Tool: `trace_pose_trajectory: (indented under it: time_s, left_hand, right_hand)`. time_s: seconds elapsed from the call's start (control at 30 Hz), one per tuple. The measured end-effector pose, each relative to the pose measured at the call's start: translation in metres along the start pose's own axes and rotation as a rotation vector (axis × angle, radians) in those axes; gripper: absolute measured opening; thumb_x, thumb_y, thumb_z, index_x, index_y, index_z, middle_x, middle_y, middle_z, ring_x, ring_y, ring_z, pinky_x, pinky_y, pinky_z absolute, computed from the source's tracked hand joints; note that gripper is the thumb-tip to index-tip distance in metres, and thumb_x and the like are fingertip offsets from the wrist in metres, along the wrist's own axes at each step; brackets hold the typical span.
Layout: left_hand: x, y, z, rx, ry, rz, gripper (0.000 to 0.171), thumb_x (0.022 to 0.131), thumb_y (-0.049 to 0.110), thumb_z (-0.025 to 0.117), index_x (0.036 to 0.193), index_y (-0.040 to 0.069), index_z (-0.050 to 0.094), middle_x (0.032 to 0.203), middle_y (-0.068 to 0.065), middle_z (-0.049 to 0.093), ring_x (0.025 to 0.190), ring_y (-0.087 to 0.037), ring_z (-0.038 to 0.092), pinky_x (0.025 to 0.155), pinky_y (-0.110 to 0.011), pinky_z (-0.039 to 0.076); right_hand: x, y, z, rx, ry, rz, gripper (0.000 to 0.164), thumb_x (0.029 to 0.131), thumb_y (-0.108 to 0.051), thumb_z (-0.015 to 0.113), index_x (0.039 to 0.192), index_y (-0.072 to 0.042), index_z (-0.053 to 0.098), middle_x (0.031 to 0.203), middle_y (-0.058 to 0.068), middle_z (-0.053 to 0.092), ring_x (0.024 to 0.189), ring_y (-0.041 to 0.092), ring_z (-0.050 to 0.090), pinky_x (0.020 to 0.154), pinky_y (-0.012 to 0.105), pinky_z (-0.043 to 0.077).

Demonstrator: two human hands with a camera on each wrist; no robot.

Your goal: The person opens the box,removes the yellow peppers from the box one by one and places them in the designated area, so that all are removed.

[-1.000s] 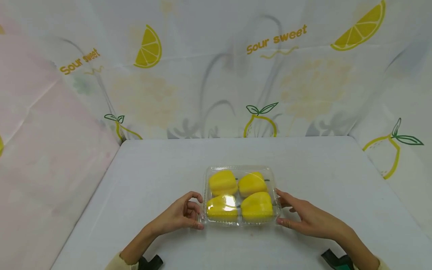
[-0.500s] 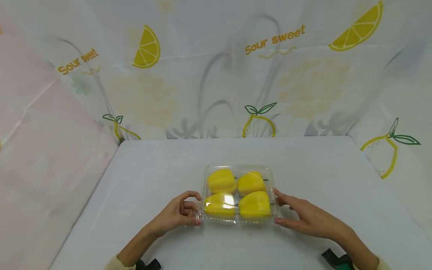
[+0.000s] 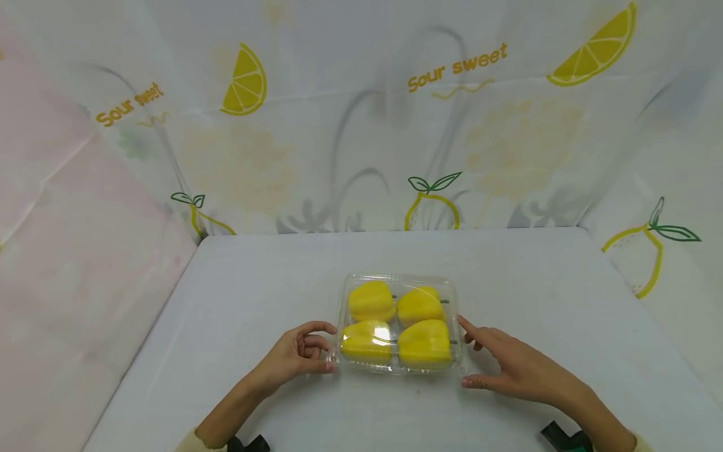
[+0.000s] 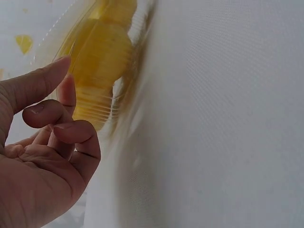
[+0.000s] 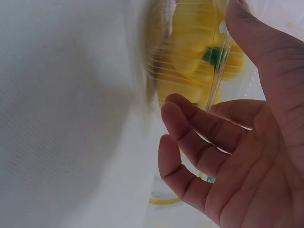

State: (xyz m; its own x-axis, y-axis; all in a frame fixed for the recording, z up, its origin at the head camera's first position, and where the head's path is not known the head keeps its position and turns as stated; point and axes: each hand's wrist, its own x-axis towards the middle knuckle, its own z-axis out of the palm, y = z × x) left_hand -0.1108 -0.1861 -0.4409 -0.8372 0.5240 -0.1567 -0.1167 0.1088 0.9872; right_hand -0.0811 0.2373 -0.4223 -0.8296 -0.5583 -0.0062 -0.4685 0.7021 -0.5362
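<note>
A clear plastic clamshell box lies on the white table, its lid down over several yellow bell peppers with green stems. My left hand grips the box's left edge with thumb and index finger; its other fingers curl in beside the wall, as the left wrist view also shows. On the opposite side, my right hand has its index fingertip right at the box's right edge. The right thumb stands apart from the front corner, and the remaining fingers are loosely bent in the right wrist view.
A white cloth covers the table. Behind it hangs a printed backdrop with lemon pictures and lettering. Pinkish cloth hangs at the left. Dark wrist straps show at the front edge.
The box has shifted slightly away from me, its left side a little more than its right. My right thumb has come off the box's front right corner. My left hand has followed the box.
</note>
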Motion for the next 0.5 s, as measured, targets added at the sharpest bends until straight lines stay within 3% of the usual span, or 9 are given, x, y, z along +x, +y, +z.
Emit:
trace_pose_trajectory:
  time_s: [0.23,0.5]
  left_hand:
    - [-0.0011,0.0014,0.0035,0.002,0.043,-0.002,0.058,0.080,0.002,0.081,0.128,-0.008,0.050,0.098,-0.011,0.065,0.061,-0.006,0.043,0.056,-0.018,0.039]
    - [-0.0049,-0.0002,0.0049,0.037,0.001,0.027,0.058,0.081,0.003,0.080,0.127,0.001,0.044,0.099,-0.018,0.062,0.060,-0.007,0.046,0.060,-0.019,0.044]
  right_hand:
    - [0.0015,-0.0014,-0.0027,-0.021,0.031,-0.011,0.092,0.083,-0.064,0.065,0.153,-0.013,0.034,0.115,-0.009,0.055,0.094,0.009,0.053,0.073,0.029,0.049]
    - [0.0007,-0.0011,-0.0006,-0.032,0.077,-0.026,0.088,0.080,-0.064,0.068,0.147,-0.013,0.043,0.111,-0.010,0.056,0.091,0.007,0.053,0.072,0.028,0.049]
